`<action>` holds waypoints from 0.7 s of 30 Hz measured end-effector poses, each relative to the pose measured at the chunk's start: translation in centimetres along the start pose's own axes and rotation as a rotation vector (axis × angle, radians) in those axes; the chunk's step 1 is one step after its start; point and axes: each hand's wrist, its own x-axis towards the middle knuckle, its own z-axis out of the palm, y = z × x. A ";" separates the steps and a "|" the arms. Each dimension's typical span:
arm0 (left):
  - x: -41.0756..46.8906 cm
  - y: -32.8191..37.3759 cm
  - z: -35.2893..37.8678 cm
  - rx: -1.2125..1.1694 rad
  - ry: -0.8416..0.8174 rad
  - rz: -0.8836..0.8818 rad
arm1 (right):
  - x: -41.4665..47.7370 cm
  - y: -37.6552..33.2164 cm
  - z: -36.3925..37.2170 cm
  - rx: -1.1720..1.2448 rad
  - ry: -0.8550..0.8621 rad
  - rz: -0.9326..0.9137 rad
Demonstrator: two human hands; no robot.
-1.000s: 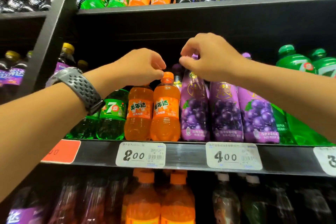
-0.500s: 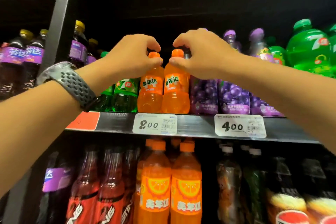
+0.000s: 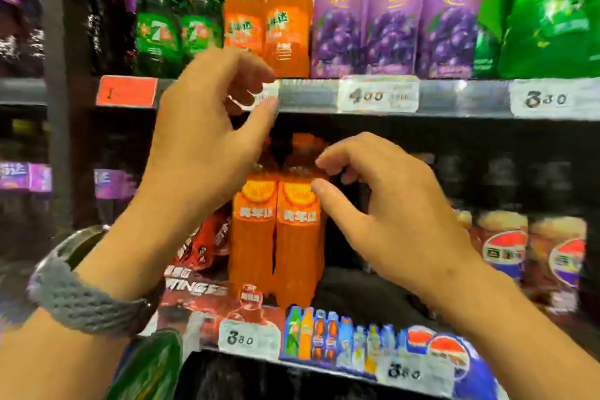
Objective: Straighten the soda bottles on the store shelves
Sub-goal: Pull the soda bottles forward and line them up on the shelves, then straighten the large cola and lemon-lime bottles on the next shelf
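Approach step — left hand (image 3: 201,146) spread, right hand's (image 3: 389,211) grip unclear at the orange bottles (image 3: 297,247); next move likely requires grasping both necks.

Looks like a shop, at the drinks aisle: dark metal shelves (image 3: 308,97) packed with rows of soda bottles (image 3: 287,26) in orange, green and purple (labels mostly facing out). Carries printed price tags (image 3: 378,95) with barcodes along the shelf edges, plus a soda-brand advertising strip (image 3: 341,339) below.
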 end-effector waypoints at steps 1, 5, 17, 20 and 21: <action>-1.7 0.3 0.1 -0.018 -0.019 -0.048 | -1.7 0.4 0.4 0.018 -0.025 0.050; -9.1 1.7 0.8 -0.138 -0.194 -0.265 | -8.3 1.1 1.9 0.077 -0.132 0.226; -31.3 3.7 1.4 -0.272 -0.510 -0.764 | -27.8 -1.6 3.0 0.214 -0.215 0.605; -36.5 1.6 1.2 -0.199 -0.511 -0.992 | -32.4 -2.0 4.3 0.200 -0.257 0.805; -38.3 0.9 1.0 -0.176 -0.513 -1.072 | -33.7 -2.2 4.9 0.214 -0.275 0.873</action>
